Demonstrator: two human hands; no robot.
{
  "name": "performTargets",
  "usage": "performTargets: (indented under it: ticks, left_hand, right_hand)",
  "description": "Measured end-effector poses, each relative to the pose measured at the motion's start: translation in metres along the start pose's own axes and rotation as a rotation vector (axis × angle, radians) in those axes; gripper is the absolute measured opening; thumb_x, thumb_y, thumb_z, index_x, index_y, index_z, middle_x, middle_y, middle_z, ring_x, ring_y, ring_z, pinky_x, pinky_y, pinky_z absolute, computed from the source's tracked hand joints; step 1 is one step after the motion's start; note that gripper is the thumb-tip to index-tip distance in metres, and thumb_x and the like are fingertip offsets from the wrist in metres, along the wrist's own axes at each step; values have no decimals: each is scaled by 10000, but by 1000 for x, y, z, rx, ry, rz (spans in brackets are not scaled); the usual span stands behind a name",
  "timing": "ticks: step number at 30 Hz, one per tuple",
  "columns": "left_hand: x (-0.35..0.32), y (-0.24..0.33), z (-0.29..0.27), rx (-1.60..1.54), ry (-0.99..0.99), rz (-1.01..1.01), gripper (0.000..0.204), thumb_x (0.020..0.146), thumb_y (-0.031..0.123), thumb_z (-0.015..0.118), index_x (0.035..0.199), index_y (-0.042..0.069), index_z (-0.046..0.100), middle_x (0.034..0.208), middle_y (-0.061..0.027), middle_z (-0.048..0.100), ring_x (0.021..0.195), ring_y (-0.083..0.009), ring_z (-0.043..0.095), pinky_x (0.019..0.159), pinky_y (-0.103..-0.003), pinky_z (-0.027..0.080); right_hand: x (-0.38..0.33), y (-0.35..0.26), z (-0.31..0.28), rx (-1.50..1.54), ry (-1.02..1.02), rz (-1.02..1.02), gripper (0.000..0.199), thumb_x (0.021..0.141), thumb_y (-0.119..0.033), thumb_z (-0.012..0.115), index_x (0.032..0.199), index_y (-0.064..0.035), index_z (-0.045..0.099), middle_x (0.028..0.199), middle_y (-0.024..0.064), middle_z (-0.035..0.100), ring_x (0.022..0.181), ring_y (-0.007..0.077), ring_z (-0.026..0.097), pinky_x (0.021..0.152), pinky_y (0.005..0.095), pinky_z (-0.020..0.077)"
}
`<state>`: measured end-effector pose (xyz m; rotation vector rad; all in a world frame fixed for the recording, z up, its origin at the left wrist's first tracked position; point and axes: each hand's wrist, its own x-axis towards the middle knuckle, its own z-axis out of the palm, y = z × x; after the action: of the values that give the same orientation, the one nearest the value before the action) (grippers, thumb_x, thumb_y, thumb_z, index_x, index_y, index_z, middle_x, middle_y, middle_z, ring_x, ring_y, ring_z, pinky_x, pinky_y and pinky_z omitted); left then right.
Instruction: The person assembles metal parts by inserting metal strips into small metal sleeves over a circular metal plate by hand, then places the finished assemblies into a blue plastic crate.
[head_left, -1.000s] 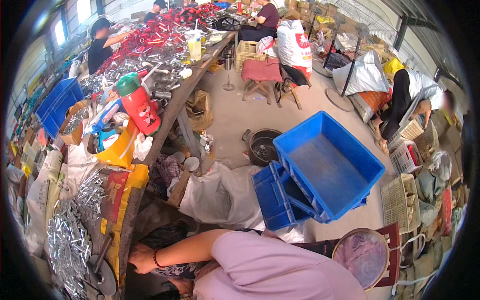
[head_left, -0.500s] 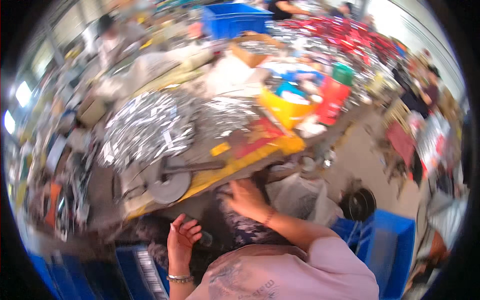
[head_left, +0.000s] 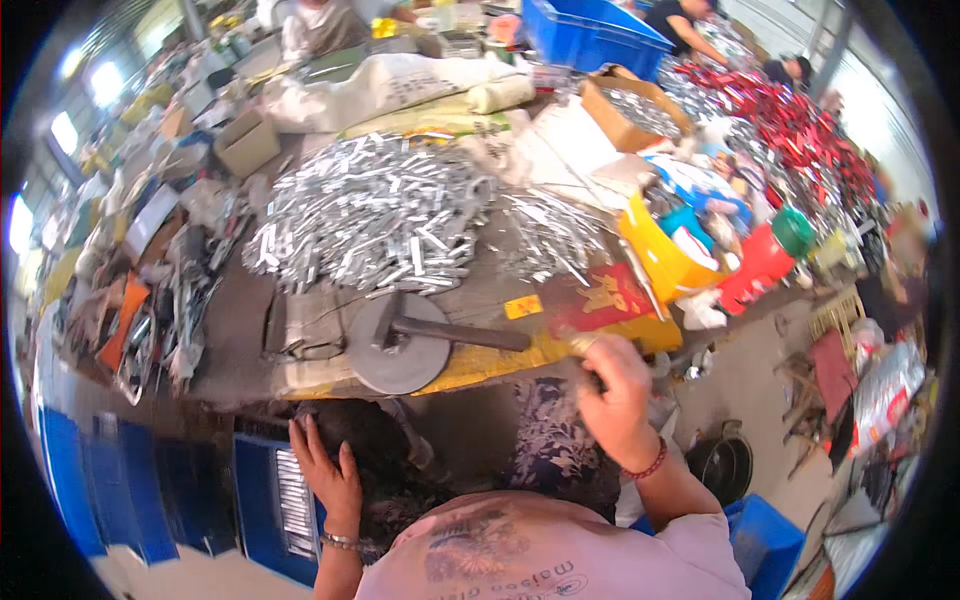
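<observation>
My left hand (head_left: 328, 472) hovers or rests over my dark-clad leg beside a blue crate (head_left: 262, 505) holding silvery strips; its fingers are spread and nothing shows in them. At the table's yellow front edge, my right hand (head_left: 618, 395) is closed, fingers curled with the fingertips by a red packet (head_left: 605, 297); what it holds, if anything, is too blurred to name. Left of it, a hammer (head_left: 455, 331) lies with its head on a round grey disc (head_left: 390, 365). Behind them spreads a large pile of silvery metal strips (head_left: 375, 215), with a smaller scatter of strips (head_left: 555, 235) to its right.
A small yellow card (head_left: 522, 306) lies before the red packet. Rightward stand a filled yellow container (head_left: 660, 255) and a red bottle (head_left: 755, 270) with a green cap. Cluttered metal parts (head_left: 190, 290) cover the left side. Other people work behind, near a blue bin (head_left: 595, 35).
My right hand has risen from my lap to the table edge. My left hand has shifted left and down, fingers spreading beside the blue crate. The whole view has turned rightward in tilt.
</observation>
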<state>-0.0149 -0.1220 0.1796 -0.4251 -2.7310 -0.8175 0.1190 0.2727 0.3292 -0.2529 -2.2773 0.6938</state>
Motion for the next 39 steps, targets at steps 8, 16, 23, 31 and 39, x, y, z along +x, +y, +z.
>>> performTargets:
  ticks: [8,16,23,31,39]
  left_hand:
    - [59,5,-60,-690,315,-406,325,1131,232,594,1354,32,719,1206,-89,746,1062,-165,689,913,-309,548]
    - [205,34,-99,-123,-49,-184,361,941,372,806,1137,69,787,1046,-152,805,1003,-327,777,878,-428,589]
    - [232,26,-89,67,-144,-37,252,846,223,765,1008,30,758,924,-155,776,900,-329,762,815,-428,583]
    - [174,84,-134,-229,165,-33,162,903,62,792,1030,9,706,855,-101,757,765,-186,734,740,-337,587]
    - [83,136,-117,-410,347,329,239,811,5,827,1027,60,742,891,-103,718,781,-293,712,719,-391,587]
  right_hand:
    - [36,26,33,96,-38,10,350,930,106,712,1262,-6,723,1082,121,743,937,250,716,739,324,565]
    - [20,27,49,164,79,7,252,1005,18,691,1256,12,720,1025,102,709,854,241,618,746,346,494]
    - [13,-5,18,96,17,-8,264,974,55,712,1233,11,735,998,117,694,806,214,594,733,338,491]
    - [29,-48,34,456,-327,126,365,1004,-89,799,1347,3,714,1117,92,731,801,111,625,704,250,511]
    - [22,-90,70,669,-619,377,323,1028,-105,780,1323,-3,698,1063,11,771,767,26,618,622,192,498]
